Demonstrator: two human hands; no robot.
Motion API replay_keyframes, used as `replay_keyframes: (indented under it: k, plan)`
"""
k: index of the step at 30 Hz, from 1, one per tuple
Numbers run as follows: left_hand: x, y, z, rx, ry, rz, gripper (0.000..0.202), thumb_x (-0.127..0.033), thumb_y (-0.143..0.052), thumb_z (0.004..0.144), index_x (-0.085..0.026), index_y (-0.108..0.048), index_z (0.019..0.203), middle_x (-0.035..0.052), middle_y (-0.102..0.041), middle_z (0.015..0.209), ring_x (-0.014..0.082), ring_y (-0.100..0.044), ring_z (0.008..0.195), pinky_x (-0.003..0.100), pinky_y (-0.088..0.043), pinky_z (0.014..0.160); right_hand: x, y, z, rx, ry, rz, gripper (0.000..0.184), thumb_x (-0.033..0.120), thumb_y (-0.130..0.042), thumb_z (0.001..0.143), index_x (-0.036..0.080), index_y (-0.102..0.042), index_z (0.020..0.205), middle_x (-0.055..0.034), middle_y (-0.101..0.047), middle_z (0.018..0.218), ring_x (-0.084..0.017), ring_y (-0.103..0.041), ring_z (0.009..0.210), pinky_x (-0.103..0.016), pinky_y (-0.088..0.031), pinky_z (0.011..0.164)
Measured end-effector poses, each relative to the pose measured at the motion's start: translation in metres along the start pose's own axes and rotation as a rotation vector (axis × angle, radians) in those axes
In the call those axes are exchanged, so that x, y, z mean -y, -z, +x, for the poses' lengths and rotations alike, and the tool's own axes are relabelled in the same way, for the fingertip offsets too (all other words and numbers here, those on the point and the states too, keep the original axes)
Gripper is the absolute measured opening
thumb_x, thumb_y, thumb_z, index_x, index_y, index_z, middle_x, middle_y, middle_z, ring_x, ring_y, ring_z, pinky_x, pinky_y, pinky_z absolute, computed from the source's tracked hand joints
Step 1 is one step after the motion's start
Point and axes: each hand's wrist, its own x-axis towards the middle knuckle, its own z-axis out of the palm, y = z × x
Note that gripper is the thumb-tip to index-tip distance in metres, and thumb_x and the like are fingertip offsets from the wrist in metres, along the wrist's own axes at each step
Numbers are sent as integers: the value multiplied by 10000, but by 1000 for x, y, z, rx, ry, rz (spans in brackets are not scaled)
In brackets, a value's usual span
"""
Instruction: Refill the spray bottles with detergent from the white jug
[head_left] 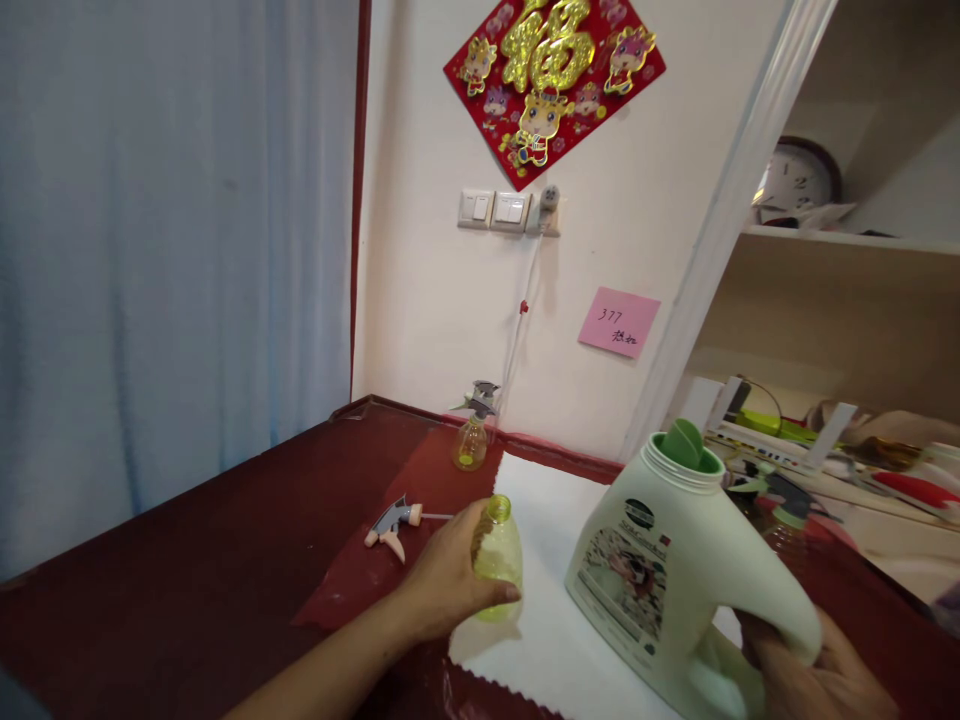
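My left hand [457, 580] is closed around a small yellow-green spray bottle [502, 555], which stands upright with its neck uncovered. At the right, my right hand [817, 660] wraps the handle of a large pale green detergent jug [675, 540]. The jug leans slightly; its mouth is uncapped and a green pour spout shows inside. Left of my left hand lies a trigger spray head [394, 525], peach and grey, with a thin tube that runs toward the hand.
Another spray bottle [471, 440] with a grey trigger stands near the wall. A white sheet [540, 640] lies on the dark red table [187, 590]. Behind the jug is one more spray bottle [787, 525]. Shelves [840, 240] rise at the right, a blue curtain [172, 250] at the left.
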Motion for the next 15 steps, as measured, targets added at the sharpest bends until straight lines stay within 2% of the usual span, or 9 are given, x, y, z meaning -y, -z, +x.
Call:
replay_keyframes:
  k: [5,12,15]
  plan:
    - [1,-1,0,-5,9,10,893,-306,-885,580,-240,-476,1371,118,-588,1393,340,-546,1268,463,-417,1077,-3,-1,2,-19,23,4,509,486,-603,731,187,-664,1138,-55,-706,773,-320,-649,791,-360,-473,621]
    - [5,-2,2,-10,-15,-7,888,-330,-890,593,-233,-471,1370,117,-592,1391,325,-547,1275,453,-410,1089,3,2,3,-28,104,-72,395,419,-580,769,179,-680,1066,-42,-716,717,-277,-671,711,-308,-485,551]
    - [6,-2,2,-9,-20,-28,879,-309,-884,598,-244,-471,1370,118,-587,1399,335,-545,1283,465,-406,1095,4,4,10,-38,256,-73,319,379,-589,780,169,-694,996,-41,-721,679,-250,-667,608,-283,-467,466]
